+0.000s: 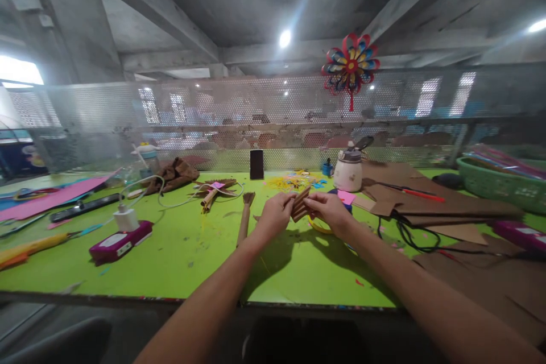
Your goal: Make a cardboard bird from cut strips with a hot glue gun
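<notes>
Between my hands, above the green table (170,273), is a small piece of folded brown paper (301,205) with pleats running across it. My left hand (276,216) pinches its left side. The fingers of my right hand (330,210) close on its right edge. A rolled brown paper stick with a frayed top (245,216) lies just left of my left hand. Partly hidden behind my right hand is a yellow ring (319,227), perhaps a tape roll. A pink paper piece (346,197) shows beyond that hand.
A purple power strip (121,243) with a white plug stands at the left. Farther back are a brown paper star shape (216,189), a phone (256,164), yellow scraps (294,182) and a white bottle (348,172). Brown paper sheets (426,187) and a green basket (503,185) occupy the right.
</notes>
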The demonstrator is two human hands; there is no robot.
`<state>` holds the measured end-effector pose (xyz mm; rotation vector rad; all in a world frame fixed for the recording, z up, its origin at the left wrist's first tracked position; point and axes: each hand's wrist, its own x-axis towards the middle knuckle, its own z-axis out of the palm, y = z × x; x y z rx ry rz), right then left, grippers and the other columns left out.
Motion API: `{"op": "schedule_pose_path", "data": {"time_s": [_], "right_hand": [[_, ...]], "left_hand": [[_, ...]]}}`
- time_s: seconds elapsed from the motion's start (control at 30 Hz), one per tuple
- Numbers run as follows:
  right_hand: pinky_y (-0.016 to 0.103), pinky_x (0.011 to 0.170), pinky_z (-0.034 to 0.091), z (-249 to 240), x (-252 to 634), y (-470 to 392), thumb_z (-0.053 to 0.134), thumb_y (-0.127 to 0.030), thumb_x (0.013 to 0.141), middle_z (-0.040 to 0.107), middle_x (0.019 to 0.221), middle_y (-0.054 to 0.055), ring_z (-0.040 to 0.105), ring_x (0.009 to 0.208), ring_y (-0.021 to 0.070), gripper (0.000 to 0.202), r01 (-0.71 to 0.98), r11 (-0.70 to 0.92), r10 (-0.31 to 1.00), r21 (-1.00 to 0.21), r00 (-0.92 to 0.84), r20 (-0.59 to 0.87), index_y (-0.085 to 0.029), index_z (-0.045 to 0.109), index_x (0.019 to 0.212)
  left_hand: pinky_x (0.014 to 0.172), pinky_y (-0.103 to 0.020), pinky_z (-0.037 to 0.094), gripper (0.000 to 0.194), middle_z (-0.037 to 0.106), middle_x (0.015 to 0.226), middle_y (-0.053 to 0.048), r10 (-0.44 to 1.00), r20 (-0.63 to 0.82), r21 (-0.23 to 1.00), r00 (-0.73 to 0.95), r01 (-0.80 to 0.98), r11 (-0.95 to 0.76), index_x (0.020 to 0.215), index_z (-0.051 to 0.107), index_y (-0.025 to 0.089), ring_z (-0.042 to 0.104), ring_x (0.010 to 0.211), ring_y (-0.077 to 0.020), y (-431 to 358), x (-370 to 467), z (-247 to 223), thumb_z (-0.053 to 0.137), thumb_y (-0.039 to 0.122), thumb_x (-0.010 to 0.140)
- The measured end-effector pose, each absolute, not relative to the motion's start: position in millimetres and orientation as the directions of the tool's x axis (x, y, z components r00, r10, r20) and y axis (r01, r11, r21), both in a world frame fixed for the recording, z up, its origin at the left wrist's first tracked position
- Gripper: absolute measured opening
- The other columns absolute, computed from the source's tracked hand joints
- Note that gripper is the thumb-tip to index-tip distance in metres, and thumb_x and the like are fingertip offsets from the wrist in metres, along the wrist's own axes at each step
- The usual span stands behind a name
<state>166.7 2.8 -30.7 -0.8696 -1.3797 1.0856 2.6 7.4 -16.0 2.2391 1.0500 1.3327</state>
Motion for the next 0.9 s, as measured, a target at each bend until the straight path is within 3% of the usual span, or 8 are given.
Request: {"op": "schedule_pose_path", "data": {"time_s": [0.2, 0.5, 0.67, 0.9], "right_hand": [[0.025, 0.055, 0.041, -30, 167, 2, 0.069, -0.036, 0.060, 0.063, 0.067, 0.003, 0.054, 0.059, 0.0116, 0.028, -0.139, 0.263, 0.947, -0.955, -0.150, 0.282, -0.012, 0.065, 0.074], [0.025, 0.054, 0.038, -27, 167, 2, 0.070, -0.037, 0.057, 0.060, 0.061, 0.001, 0.051, 0.055, 0.0097, 0.029, -0.167, 0.265, 0.951, -0.950, -0.117, 0.286, -0.011, 0.062, 0.067], [0.024, 0.051, 0.037, -24, 165, -3, 0.069, -0.035, 0.058, 0.057, 0.057, -0.001, 0.047, 0.049, 0.0080, 0.026, -0.142, 0.255, 0.954, -0.956, -0.122, 0.272, -0.012, 0.060, 0.063], [0.024, 0.048, 0.036, -25, 163, -2, 0.069, -0.033, 0.057, 0.055, 0.053, -0.001, 0.046, 0.047, 0.0083, 0.023, -0.129, 0.250, 0.959, -0.960, -0.104, 0.264, -0.013, 0.059, 0.061]], "left_hand": [[0.067, -0.026, 0.039, 0.025, 0.056, 0.067, -0.003, 0.747, 0.590, 0.589, 0.306, 0.471, -0.657, 0.088, 0.071, 0.022, 0.051, 0.066, -0.0165, 5, 3, -14, 0.048, 0.023, 0.079], [0.072, -0.027, 0.042, 0.023, 0.063, 0.077, -0.005, 0.816, 0.546, 0.754, 0.189, 0.315, -0.577, 0.089, 0.071, 0.019, 0.056, 0.075, -0.0168, 4, 6, -12, 0.053, 0.020, 0.076], [0.064, -0.025, 0.042, 0.020, 0.063, 0.066, -0.002, 0.902, 0.405, 0.889, 0.148, 0.169, -0.426, 0.077, 0.068, 0.013, 0.054, 0.062, -0.0136, -5, 4, -5, 0.058, 0.029, 0.072], [0.054, -0.022, 0.038, 0.029, 0.055, 0.060, 0.001, 0.917, 0.366, 0.881, 0.160, 0.256, -0.397, 0.069, 0.059, 0.013, 0.045, 0.054, -0.0095, 2, 4, -11, 0.057, 0.042, 0.071]]}}
